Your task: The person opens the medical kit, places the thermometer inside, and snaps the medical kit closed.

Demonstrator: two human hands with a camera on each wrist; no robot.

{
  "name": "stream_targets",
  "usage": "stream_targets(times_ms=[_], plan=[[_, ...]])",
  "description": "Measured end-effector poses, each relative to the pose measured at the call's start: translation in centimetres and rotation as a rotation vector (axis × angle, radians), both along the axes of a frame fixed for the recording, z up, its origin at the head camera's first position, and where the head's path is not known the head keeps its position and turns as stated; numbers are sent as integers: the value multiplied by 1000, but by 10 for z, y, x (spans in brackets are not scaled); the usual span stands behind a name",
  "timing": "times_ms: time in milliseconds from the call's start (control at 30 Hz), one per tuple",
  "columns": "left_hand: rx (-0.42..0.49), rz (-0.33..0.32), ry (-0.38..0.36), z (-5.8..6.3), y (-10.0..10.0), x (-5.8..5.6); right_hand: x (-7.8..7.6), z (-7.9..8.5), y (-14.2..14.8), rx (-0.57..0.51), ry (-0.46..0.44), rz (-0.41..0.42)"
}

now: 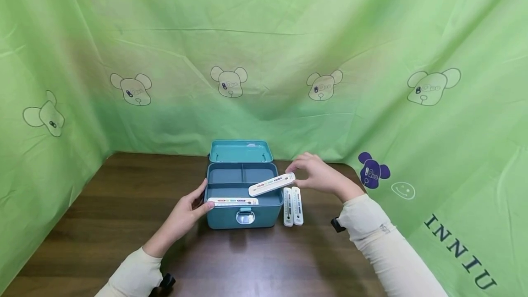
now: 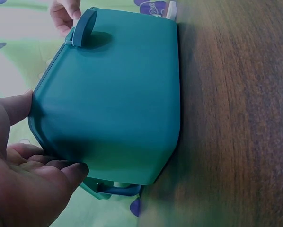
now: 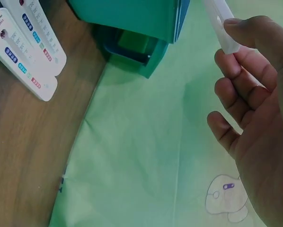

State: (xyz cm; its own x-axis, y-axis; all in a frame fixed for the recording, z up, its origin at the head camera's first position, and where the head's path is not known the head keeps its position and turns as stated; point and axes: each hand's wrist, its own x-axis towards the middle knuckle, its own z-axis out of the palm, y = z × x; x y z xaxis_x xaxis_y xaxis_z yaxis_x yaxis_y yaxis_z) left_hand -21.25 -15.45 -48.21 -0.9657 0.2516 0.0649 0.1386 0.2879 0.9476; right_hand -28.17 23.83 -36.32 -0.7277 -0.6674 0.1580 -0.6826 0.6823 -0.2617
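Note:
A teal storage box stands on the table with its lid tipped back. My left hand holds the box's front-left corner, thumb at the rim and fingers along the side wall. Over the box's right part, my right hand pinches one end of a white thermometer, which slants down toward the front compartment. Inside that compartment, a white thermometer lies along the front wall. Two more thermometers, one on the left and one on the right, lie side by side right of the box.
A divider splits the box's rear section into two compartments. At the front hangs a metallic latch. The brown wooden table extends left and forward, and a green bear-print cloth encloses its back and sides.

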Motion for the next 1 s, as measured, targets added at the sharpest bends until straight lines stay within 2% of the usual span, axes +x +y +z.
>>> stream_targets(times_ms=[467, 1000], plan=[[-14, 4, 8, 5, 0, 1, -8, 18, -31, 141, 18, 81], [-13, 4, 6, 1, 0, 2, -11, 10, -57, 205, 7, 86]])
